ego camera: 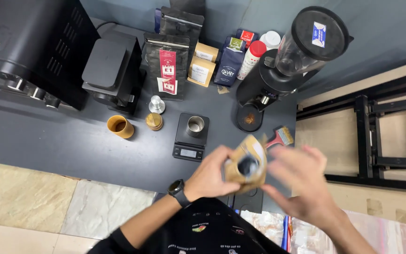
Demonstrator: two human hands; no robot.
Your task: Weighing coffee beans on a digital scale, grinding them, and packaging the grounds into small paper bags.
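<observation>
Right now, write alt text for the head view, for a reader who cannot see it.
Seen from above, a person's left hand holds a small brown paper pouch over a dark counter, the blurred right hand beside it. Behind sit a metal cup on a small scale, a coffee grinder, a yellow cup and several coffee bags.

Right hand (pixel 301 181) smeared by motion, fingers not separable; brown pouch (pixel 246 164) blurred, its lower half covered by left hand (pixel 211 176); black machine (pixel 29 47) cut off at left edge; scale (pixel 190 136) display too small to be read.
</observation>
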